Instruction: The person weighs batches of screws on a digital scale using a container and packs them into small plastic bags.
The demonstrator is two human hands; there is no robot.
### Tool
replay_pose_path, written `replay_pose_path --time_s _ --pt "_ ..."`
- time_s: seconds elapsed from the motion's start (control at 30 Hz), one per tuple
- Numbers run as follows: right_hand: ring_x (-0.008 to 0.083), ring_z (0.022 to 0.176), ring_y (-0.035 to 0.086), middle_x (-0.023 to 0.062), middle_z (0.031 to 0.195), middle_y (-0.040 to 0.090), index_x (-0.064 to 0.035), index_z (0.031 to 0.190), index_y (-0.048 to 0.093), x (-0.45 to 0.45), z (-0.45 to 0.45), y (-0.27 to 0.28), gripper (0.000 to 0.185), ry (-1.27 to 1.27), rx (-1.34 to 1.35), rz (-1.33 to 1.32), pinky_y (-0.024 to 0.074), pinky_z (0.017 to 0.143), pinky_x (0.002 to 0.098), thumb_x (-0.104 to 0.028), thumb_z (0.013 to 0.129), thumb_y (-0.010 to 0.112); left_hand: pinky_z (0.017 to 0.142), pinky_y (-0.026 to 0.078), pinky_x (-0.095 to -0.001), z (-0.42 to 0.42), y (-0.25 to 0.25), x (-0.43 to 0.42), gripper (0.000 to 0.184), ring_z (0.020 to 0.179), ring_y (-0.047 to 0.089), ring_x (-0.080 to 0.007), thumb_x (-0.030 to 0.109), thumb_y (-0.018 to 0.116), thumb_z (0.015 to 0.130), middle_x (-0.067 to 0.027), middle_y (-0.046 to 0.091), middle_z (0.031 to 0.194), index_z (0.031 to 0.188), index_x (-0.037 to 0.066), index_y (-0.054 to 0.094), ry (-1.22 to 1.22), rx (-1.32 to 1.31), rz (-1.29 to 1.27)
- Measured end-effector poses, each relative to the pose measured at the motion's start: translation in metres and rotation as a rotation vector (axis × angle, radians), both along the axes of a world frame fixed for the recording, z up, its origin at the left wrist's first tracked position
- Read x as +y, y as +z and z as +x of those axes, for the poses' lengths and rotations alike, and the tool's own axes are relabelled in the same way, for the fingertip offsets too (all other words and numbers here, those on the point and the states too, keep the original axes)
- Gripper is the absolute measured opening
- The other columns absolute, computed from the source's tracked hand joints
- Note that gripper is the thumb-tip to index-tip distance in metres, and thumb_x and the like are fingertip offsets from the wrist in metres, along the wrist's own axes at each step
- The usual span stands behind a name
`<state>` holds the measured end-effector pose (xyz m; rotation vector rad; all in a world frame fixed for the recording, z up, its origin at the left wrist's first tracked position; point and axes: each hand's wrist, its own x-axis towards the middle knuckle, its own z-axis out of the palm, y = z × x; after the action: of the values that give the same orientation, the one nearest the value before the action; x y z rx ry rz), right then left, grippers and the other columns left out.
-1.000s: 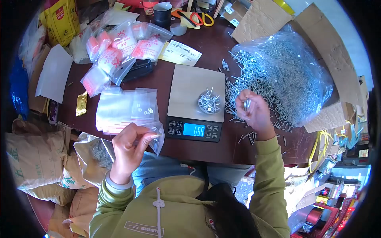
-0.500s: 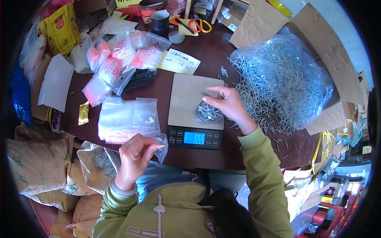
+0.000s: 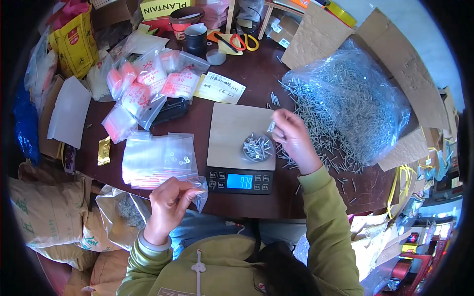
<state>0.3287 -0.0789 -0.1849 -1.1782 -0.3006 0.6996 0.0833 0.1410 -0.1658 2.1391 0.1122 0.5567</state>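
Note:
My left hand (image 3: pixel 170 203) pinches a small clear plastic bag (image 3: pixel 200 194) by its edge, in front of the scale. Closed fingers of my right hand (image 3: pixel 292 135) hold a few silver screws (image 3: pixel 271 127), partly hidden, above the right edge of the scale. Below that hand, a small round dish (image 3: pixel 258 159) heaped with screws sits on the plate of the digital scale (image 3: pixel 227 133). The lit display (image 3: pixel 240 181) appears to read 939; a decimal point is hard to make out. To the right lies a large pile of screws (image 3: pixel 345 108), partly in a clear bag.
Flat zip bags (image 3: pixel 153 158) lie stacked left of the scale, with small rings on top. Behind them are filled red-printed bags (image 3: pixel 148 74), a handwritten note (image 3: pixel 219 88), a dark cup (image 3: pixel 196 39) and scissors (image 3: pixel 244 43). Cardboard flaps (image 3: pixel 316 37) surround the screw pile.
My right hand has lifted away from the dish, up and to the right, and its fingers have closed. The display number has changed. My left hand still holds the bag.

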Motion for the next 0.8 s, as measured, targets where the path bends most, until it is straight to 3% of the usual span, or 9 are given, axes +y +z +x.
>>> replay_pose_path --time_s 0.1,0.2,0.23,0.33,0.4,0.53,0.6,0.73,0.8 --pt "0.0130 0.071 0.053 -0.0005 0.084 0.056 -0.0122 0.091 0.057 0.000 -0.006 0.011 0.019 -0.173 0.296 0.355 0.0423 0.062 0.0270 -0.030 0.097 0.052 0.052 0.045 -0.0280 0.001 0.003 -0.001 0.012 0.057 0.058 -0.0170 0.007 0.075 0.079 -0.0087 0.063 0.072 0.081 -0.001 0.066 -0.010 0.013 -0.013" --pt "0.0130 0.066 0.053 0.0007 0.078 0.055 -0.0109 0.091 0.055 -0.010 -0.019 0.020 0.018 -0.094 0.353 0.289 0.0424 0.058 0.0273 -0.027 0.097 0.051 0.054 0.047 -0.0283 0.001 -0.005 -0.005 0.011 0.059 0.060 -0.0170 0.007 0.075 0.079 -0.0093 0.064 0.073 0.081 0.000 0.067 -0.030 0.016 -0.150" --pt "0.0123 0.058 0.049 0.0004 0.072 0.052 -0.0089 0.093 0.055 -0.014 -0.024 0.016 0.018 0.023 0.313 0.264 0.0389 0.052 0.0265 -0.025 0.097 0.049 0.061 0.047 -0.0227 0.000 -0.005 -0.004 0.011 0.069 0.059 -0.0095 0.001 0.071 0.082 -0.0059 0.064 0.079 0.086 -0.006 0.063 -0.125 0.040 -0.190" --pt "0.0061 0.046 0.029 -0.0069 0.060 0.036 -0.0051 0.096 0.053 -0.010 -0.057 0.034 0.024 0.222 0.161 0.020 0.0233 0.043 0.0222 -0.027 0.099 0.045 0.063 0.048 -0.0227 0.001 -0.001 -0.014 0.011 0.070 0.061 -0.0103 0.001 0.072 0.081 -0.0074 0.066 0.081 0.088 -0.004 0.065 -0.234 0.092 -0.338" --pt "0.0045 0.045 0.028 -0.0083 0.059 0.035 -0.0038 0.096 0.054 -0.010 -0.079 0.039 0.024 0.333 0.058 -0.102 0.0223 0.043 0.0211 -0.025 0.100 0.045 0.064 0.049 -0.0226 0.003 0.016 -0.024 0.014 0.072 0.064 -0.0103 0.002 0.072 0.081 -0.0084 0.067 0.080 0.094 -0.001 0.069 -0.334 0.153 -0.368" --pt "0.0017 0.066 0.043 -0.0035 0.081 0.055 -0.0044 0.091 0.056 -0.006 -0.120 0.020 0.026 0.376 -0.367 -0.101 0.0362 0.056 0.0191 -0.028 0.100 0.049 0.062 0.048 -0.0237 0.005 0.020 -0.041 0.017 0.070 0.063 -0.0108 0.004 0.072 0.082 -0.0083 0.067 0.080 0.098 -0.001 0.069 -0.524 0.166 -0.451" --pt "0.0024 0.069 0.044 -0.0038 0.078 0.054 -0.0034 0.090 0.056 -0.014 -0.132 0.029 0.027 0.493 -0.151 -0.082 0.0390 0.059 0.0218 -0.028 0.099 0.051 0.060 0.048 -0.0260 0.004 0.021 -0.045 0.021 0.067 0.061 -0.0139 0.003 0.072 0.081 -0.0088 0.066 0.080 0.101 0.000 0.068 -0.565 0.185 -0.518" --pt "0.0033 0.066 0.045 -0.0027 0.070 0.051 -0.0019 0.082 0.056 -0.022 -0.141 0.048 0.027 0.535 -0.356 -0.115 0.0385 0.057 0.0246 -0.023 0.099 0.052 0.067 0.048 -0.0247 -0.004 0.013 -0.053 0.017 0.072 0.060 -0.0103 -0.001 0.067 0.085 -0.0046 0.064 0.082 0.101 0.000 0.062 -0.538 0.150 -0.920" --pt "0.0046 0.064 0.047 -0.0008 0.068 0.052 -0.0005 0.081 0.057 -0.028 -0.142 0.049 0.025 0.544 -0.384 -0.089 0.0375 0.056 0.0247 -0.020 0.097 0.054 0.068 0.047 -0.0240 -0.002 0.010 -0.055 0.014 0.071 0.059 -0.0099 -0.001 0.065 0.086 -0.0044 0.062 0.083 0.099 0.001 0.060 -0.681 0.116 -0.796"
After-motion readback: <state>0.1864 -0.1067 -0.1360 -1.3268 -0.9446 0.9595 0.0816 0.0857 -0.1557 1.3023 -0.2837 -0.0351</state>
